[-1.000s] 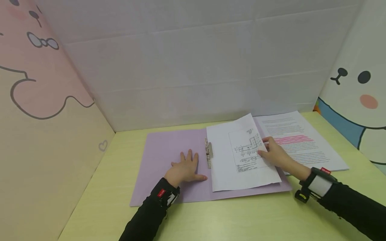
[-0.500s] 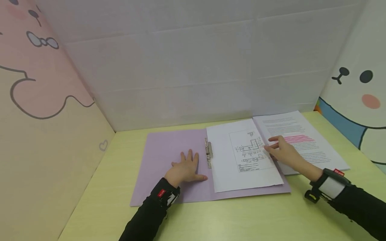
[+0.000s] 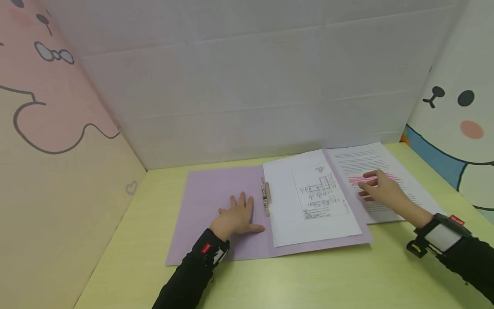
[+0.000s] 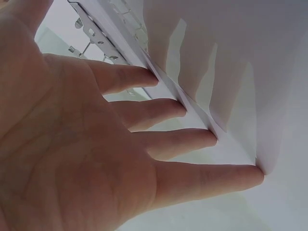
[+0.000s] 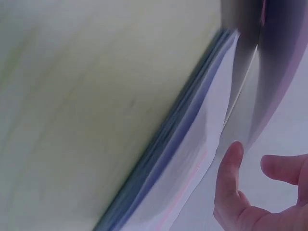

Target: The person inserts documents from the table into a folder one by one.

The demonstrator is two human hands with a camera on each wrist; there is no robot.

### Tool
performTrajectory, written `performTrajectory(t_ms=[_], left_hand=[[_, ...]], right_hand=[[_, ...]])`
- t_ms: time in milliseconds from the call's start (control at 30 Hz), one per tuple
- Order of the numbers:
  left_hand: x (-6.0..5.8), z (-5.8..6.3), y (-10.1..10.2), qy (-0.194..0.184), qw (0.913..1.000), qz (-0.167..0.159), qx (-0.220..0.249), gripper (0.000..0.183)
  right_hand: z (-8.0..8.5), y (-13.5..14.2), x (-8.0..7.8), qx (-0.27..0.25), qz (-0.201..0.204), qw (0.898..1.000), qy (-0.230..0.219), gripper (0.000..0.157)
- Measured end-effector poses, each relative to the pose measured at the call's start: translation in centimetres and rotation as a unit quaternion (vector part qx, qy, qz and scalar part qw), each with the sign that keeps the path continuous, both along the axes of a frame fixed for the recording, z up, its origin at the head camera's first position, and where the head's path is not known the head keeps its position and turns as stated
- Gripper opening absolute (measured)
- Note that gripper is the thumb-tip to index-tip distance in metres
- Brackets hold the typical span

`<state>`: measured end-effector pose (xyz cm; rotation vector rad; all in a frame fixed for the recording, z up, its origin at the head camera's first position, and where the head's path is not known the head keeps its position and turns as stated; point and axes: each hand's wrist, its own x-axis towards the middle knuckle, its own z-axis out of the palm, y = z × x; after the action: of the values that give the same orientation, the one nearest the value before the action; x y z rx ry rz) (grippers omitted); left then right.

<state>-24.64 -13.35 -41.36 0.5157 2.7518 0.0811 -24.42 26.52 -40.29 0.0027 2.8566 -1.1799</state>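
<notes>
A purple folder (image 3: 208,193) lies spread flat on the table. My left hand (image 3: 233,219) rests on its left cover, fingers spread and straight; their tips touch the cover in the left wrist view. A metal clip (image 3: 266,195) sits along the folder's spine. On the right cover lies a white sheet with a line drawing (image 3: 285,210). To the right is a stack of printed paper (image 3: 362,159), its top page marked with pink lines. Over that stack is my right hand (image 3: 386,193), fingers loosely bent and holding nothing. Whether it touches the page, I cannot tell.
The pale yellow table (image 3: 301,279) extends in front of the folder. A white back wall (image 3: 239,86) stands behind it. Side panels with cartoon animals, a left panel (image 3: 65,180) and a right panel (image 3: 444,137), border the table.
My right hand has let go of the drawing sheet and moved right, over the printed stack. The sheet's lifted right side has settled onto the folder. The left hand has stayed still.
</notes>
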Motion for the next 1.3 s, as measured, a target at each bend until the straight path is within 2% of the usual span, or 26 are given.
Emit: performTrajectory(t_ms=[67, 167, 267, 367, 567, 733, 833, 1033, 1300], left_hand=[[-0.1, -0.1, 0.0, 0.002, 1.0000, -0.001, -0.001, 0.105], [-0.2, -0.1, 0.0, 0.005, 1.0000, -0.001, 0.000, 0.106], [-0.2, -0.2, 0.0, 0.008, 1.0000, -0.003, 0.000, 0.106], [-0.2, -0.3, -0.1, 0.007, 1.0000, -0.003, 0.001, 0.106], [-0.2, -0.5, -0.1, 0.005, 1.0000, -0.001, -0.002, 0.107], [-0.2, -0.6, -0.1, 0.003, 1.0000, 0.000, -0.002, 0.107], [-0.3, -0.7, -0.1, 0.003, 1.0000, 0.001, -0.002, 0.107], [-0.4, -0.8, 0.1, 0.004, 1.0000, 0.003, -0.005, 0.106], [-0.3, -0.8, 0.5, 0.006, 0.9999, 0.008, -0.007, 0.106]], right_hand=[[0.0, 1.2, -0.4, 0.023, -0.007, 1.000, 0.003, 0.064], [0.1, 3.3, -0.9, 0.088, -0.020, 0.996, 0.009, 0.066], [0.1, 5.7, -1.3, 0.154, -0.041, 0.987, 0.029, 0.060], [-0.1, 8.0, -1.5, 0.193, -0.075, 0.978, 0.037, 0.054], [-0.3, 11.8, -1.5, 0.204, -0.132, 0.970, -0.019, 0.065], [-0.9, 13.4, -2.0, 0.199, -0.166, 0.964, -0.062, 0.070], [-1.5, 14.0, -2.2, 0.195, -0.162, 0.965, -0.069, 0.072], [-2.5, 15.2, -2.8, 0.180, -0.118, 0.975, -0.064, 0.077], [-3.3, 15.6, -3.6, 0.177, -0.118, 0.975, -0.060, 0.073]])
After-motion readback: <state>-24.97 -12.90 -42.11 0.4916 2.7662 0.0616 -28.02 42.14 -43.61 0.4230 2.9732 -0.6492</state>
